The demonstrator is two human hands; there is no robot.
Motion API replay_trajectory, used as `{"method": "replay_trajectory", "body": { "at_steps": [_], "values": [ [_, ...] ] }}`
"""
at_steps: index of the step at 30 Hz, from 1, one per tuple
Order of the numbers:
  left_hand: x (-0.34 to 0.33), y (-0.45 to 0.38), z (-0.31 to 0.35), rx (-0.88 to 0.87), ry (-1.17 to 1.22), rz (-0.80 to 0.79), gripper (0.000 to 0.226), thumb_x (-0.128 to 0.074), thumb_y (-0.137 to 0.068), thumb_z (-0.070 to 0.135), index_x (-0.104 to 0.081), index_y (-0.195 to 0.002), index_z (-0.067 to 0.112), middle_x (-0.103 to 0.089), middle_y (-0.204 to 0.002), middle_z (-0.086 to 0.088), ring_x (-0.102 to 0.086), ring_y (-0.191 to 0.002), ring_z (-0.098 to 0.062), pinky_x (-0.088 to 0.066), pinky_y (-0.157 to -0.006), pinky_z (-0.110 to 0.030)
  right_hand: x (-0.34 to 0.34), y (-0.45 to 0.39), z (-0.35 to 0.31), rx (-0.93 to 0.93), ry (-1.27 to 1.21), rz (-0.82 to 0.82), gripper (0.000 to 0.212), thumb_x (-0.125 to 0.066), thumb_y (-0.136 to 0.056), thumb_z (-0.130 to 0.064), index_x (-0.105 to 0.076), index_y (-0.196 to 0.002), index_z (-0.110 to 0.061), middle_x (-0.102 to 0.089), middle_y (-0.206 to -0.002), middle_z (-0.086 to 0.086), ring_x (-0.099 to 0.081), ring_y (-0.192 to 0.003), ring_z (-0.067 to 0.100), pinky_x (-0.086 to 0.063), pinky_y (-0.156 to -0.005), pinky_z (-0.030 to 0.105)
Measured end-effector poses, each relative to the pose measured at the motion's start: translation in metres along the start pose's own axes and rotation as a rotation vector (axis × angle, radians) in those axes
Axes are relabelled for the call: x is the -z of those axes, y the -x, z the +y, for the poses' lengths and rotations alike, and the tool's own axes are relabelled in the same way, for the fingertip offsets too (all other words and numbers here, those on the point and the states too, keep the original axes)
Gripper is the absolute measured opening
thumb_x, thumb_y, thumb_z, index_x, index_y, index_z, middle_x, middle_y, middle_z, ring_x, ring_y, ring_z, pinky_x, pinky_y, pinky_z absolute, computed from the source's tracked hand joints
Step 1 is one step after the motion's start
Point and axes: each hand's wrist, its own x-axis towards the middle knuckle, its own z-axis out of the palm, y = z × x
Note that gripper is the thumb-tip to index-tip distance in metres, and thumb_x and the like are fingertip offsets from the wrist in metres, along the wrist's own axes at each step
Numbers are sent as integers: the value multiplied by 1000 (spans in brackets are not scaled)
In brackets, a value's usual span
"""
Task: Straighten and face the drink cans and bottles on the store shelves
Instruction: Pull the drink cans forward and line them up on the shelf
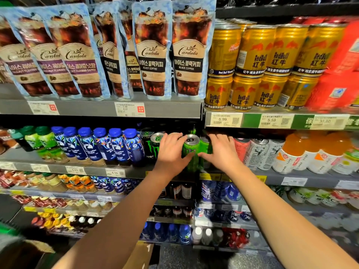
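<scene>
A tall green energy drink can [191, 152] stands at the front of the middle shelf [136, 168], between my two hands. My left hand [172, 152] wraps its left side, thumb across the front. My right hand [221, 150] presses its right side, with its fingers over another green can [204, 145] behind. Two black and green cans [150, 143] stand just left of my left hand. Pink and white cans [256, 150] stand to the right.
Blue-capped bottles [108, 145] and green bottles fill the shelf's left part, orange bottles [310, 152] the right. Above are coffee pouches [151, 49] and stacked gold cans [258, 65]. Lower shelves hold more bottles. A cardboard box [139, 255] sits on the floor.
</scene>
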Motion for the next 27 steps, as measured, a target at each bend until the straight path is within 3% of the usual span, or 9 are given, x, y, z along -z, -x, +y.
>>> {"method": "replay_trajectory", "body": {
  "at_steps": [6, 12, 22, 27],
  "values": [
    [-11, -8, 27, 2, 31, -21, 45, -72, -87, 29, -60, -128, 14, -59, -129, -5, -49, -123, -29, -30, -104, -37, 5, 2, 8, -11, 19, -17, 64, -54, -90, -57, -45, -139, -18, -59, -129, 7, -46, -122, 33, -28, -108, 52],
    [-18, -8, 25, 13, 3, -2, 39, -63, -93, 33, -61, -126, 14, -60, -126, -4, -50, -121, -27, -31, -102, -39, 7, -2, 8, -33, -42, -53, 64, -56, -86, -62, -47, -136, -22, -60, -127, 7, -47, -121, 31, -28, -108, 51],
    [-21, -8, 20, -8, 25, 32, 36, -65, -90, 21, -62, -125, 12, -62, -126, -3, -52, -122, -27, -31, -108, -41, 9, 3, 5, -23, -36, 45, 55, -65, -76, -62, -56, -117, -26, -64, -110, 1, -49, -106, 27, -30, -99, 47],
    [-19, -10, 17, -37, 23, -1, 38, -65, -90, 19, -61, -127, 12, -61, -129, -3, -50, -125, -26, -29, -110, -40, 14, 0, 8, -5, -40, 16, 58, -61, -80, -63, -56, -125, -26, -67, -113, 2, -51, -109, 28, -32, -97, 48]
  ]
}}
